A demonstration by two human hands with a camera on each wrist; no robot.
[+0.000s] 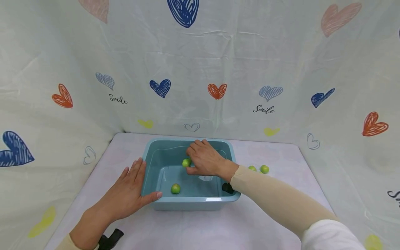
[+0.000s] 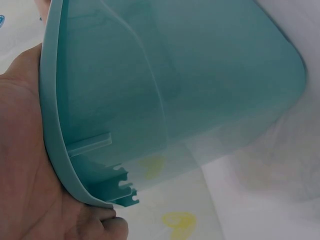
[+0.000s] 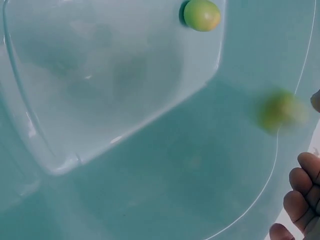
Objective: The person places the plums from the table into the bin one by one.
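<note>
A light blue plastic basin (image 1: 190,200) stands on the table. My left hand (image 1: 128,189) rests on its left rim, fingers straight along the outside and thumb over the front edge; in the left wrist view the palm lies against the rim. My right hand (image 1: 206,158) is over the inside of the basin, fingers spread from the thumb. A small round green fruit (image 1: 186,163) is beside its fingertips; in the right wrist view this fruit (image 3: 280,111) is blurred and apart from the fingers (image 3: 300,202). Another green fruit (image 1: 175,189) lies on the basin floor.
To the right of the basin, green fruits (image 1: 264,169) lie on the table (image 1: 278,154), partly behind the right forearm. A white cloth with printed hearts (image 1: 217,91) hangs behind and at both sides. Dark wrist cameras (image 1: 110,239) are worn on both wrists.
</note>
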